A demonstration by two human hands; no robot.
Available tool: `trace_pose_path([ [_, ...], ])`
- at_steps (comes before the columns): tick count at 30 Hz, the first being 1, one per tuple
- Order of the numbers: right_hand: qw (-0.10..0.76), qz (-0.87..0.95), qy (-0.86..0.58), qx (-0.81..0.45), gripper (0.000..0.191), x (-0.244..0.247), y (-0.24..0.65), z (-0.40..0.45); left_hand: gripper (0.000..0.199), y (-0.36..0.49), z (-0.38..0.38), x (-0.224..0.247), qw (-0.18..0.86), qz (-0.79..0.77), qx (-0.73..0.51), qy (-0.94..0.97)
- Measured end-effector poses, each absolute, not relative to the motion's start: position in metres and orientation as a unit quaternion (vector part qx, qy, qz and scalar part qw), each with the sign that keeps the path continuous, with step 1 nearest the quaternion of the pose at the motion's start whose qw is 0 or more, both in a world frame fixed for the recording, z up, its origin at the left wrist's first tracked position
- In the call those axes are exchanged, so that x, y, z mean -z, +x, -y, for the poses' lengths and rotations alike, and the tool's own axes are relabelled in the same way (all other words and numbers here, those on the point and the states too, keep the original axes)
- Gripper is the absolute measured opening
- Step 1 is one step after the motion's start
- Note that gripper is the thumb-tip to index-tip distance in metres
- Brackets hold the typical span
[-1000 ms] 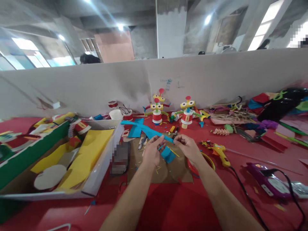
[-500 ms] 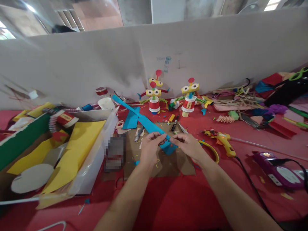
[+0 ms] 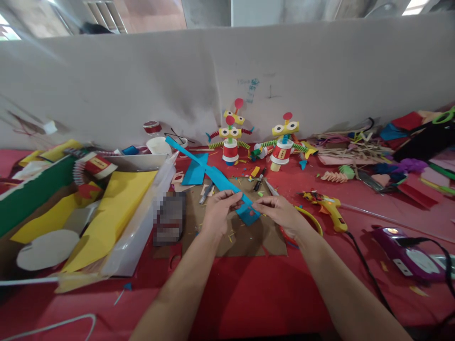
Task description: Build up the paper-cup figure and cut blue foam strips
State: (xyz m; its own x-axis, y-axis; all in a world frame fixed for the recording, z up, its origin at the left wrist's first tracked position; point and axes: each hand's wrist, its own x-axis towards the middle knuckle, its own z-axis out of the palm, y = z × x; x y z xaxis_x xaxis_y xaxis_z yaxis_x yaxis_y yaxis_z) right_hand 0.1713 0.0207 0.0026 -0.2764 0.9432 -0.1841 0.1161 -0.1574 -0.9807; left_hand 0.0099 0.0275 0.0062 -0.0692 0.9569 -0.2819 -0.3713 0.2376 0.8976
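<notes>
A long blue paper strip (image 3: 221,179) runs slantwise from the back left to between my hands, its near end wide and bent downward. My left hand (image 3: 221,210) pinches its left edge between thumb and fingers. On the other side, my right hand (image 3: 279,213) has thumb and forefinger closed at the right edge. Below them lies a brown cardboard sheet (image 3: 266,237) with paper scraps. A flat blue paper piece (image 3: 195,170) rests behind the strip, and a craft knife (image 3: 206,192) is left of my left hand.
Paper-cup robot figures (image 3: 230,152) stand by the white wall. A yellow glue gun (image 3: 330,208) and a purple device (image 3: 412,255) lie right; a tape roll (image 3: 314,220) sits beside my right wrist. Left are a box (image 3: 137,246) of yellow paper and a blurred dark object (image 3: 169,219).
My fingertips have drawn slightly apart, having almost met on the strip before. More of the strip's near end shows between them. The view has shifted a little.
</notes>
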Motion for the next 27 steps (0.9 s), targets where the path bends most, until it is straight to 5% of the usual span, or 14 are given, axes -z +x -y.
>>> trace_pose_path([
  [27, 0.35, 0.582, -0.466, -0.567, 0.026, 0.004, 0.166, -0.018, 0.027, 0.014, -0.021, -0.011, 0.589, -0.492, -0.524, 0.37],
])
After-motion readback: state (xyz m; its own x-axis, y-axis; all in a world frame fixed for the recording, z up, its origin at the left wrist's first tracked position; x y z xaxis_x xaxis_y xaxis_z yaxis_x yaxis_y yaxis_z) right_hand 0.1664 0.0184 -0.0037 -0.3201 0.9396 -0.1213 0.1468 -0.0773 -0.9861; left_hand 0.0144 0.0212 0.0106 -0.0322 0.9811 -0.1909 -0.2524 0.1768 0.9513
